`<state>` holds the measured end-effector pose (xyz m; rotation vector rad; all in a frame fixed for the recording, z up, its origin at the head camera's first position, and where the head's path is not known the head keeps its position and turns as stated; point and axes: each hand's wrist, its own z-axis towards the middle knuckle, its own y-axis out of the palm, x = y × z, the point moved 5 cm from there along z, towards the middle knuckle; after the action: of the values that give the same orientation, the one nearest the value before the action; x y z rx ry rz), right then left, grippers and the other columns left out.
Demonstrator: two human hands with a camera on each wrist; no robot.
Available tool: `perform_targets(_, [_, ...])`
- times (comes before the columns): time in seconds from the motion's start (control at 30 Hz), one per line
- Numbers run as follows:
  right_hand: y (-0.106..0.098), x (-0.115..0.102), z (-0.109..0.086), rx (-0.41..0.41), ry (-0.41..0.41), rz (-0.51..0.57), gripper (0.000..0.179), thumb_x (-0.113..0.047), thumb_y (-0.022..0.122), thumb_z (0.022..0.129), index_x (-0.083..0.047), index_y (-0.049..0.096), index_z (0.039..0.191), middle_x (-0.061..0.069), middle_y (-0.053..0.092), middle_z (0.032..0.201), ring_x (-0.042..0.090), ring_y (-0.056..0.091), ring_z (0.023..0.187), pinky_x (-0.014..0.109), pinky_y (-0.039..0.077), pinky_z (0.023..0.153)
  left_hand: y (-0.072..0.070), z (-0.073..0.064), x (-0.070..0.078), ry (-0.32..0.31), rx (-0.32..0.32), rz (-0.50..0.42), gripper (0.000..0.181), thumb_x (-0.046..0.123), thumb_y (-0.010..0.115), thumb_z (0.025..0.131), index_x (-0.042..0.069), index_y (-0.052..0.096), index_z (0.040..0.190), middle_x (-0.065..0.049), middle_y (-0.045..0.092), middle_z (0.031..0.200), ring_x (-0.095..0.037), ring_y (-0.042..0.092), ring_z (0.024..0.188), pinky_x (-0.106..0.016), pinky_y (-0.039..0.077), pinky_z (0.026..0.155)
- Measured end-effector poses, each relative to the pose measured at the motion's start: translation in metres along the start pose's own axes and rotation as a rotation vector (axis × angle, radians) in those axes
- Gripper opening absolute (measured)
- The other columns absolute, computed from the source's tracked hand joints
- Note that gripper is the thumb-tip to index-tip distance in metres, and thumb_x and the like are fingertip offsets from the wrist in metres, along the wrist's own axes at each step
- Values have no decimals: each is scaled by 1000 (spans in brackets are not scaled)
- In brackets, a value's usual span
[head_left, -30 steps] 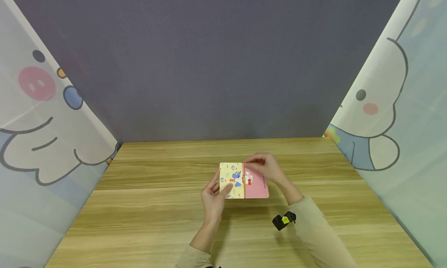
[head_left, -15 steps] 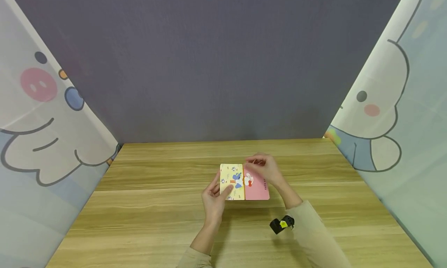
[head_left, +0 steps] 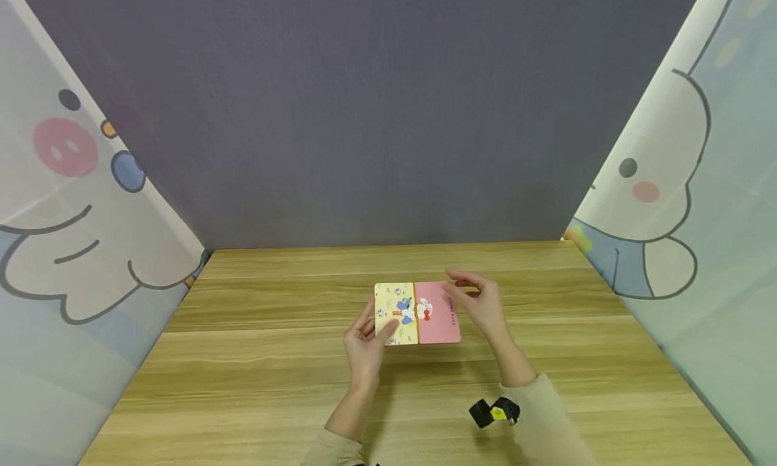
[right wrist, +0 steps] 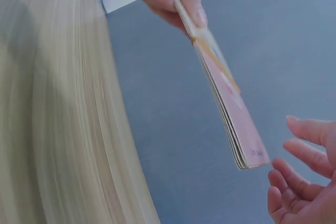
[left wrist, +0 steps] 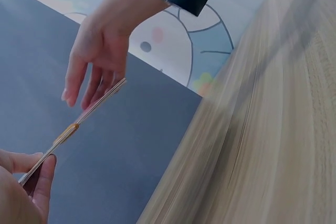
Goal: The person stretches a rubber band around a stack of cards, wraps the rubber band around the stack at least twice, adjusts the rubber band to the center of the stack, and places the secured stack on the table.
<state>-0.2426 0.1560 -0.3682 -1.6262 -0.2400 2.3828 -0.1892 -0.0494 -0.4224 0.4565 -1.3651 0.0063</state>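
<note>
A stack of thin notebooks (head_left: 438, 321), its top cover half yellow pattern and half pink, is held above the table. Round its middle runs an orange-brown band (right wrist: 215, 61), probably a rubber band. My left hand (head_left: 362, 348) grips the yellow end, with the thumb on top and fingers underneath. By the far corner of the pink end is my right hand (head_left: 485, 307), its fingers loosely bent. In the right wrist view a gap separates that hand (right wrist: 310, 171) from the notebooks, whose layered edges show.
Below the hands lies a wood-grain table (head_left: 273, 358). A dark grey panel (head_left: 388, 115) rises at its back edge, and pale cartoon-printed curtains (head_left: 662, 156) hang at both sides. A black wrist camera (head_left: 494, 412) sits at the right sleeve.
My right hand has come off the band at the middle and moved right, past the pink end. The left hand has shifted slightly left with the notebooks.
</note>
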Motion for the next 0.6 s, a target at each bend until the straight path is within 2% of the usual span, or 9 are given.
perform_targets(0.1, [-2, -10, -9, 5, 27, 26, 28, -5, 67, 78, 7, 62, 103, 19, 61, 103, 28, 56, 88, 22, 52, 68, 0, 1, 0, 0, 4, -5, 56, -6, 69, 71, 2, 50, 123, -23, 63, 92, -21, 65, 74, -22, 54, 60])
perform_targets(0.2, [-1, -10, -15, 6, 57, 43, 29, -1, 66, 78, 8, 60, 105, 21, 60, 104, 30, 56, 87, 17, 51, 66, -1, 2, 2, -5, 11, -26, 57, -8, 69, 70, 2, 51, 123, -24, 62, 95, -23, 65, 78, -27, 54, 65])
perform_targets(0.33, [0, 4, -20, 19, 92, 44, 32, -1, 67, 77, 4, 60, 108, 18, 60, 104, 26, 57, 85, 20, 52, 65, -1, 4, 2, -13, 21, -29, 57, -8, 70, 70, 3, 52, 123, -23, 62, 97, -24, 64, 80, -27, 54, 66])
perform_targets(0.6, [8, 15, -31, -13, 178, 100, 38, 2, 65, 77, 4, 56, 114, 20, 57, 99, 23, 58, 80, 25, 54, 60, -3, 7, 0, -15, 5, -24, 57, -7, 69, 71, 3, 50, 124, -23, 62, 95, -22, 64, 77, -27, 54, 65])
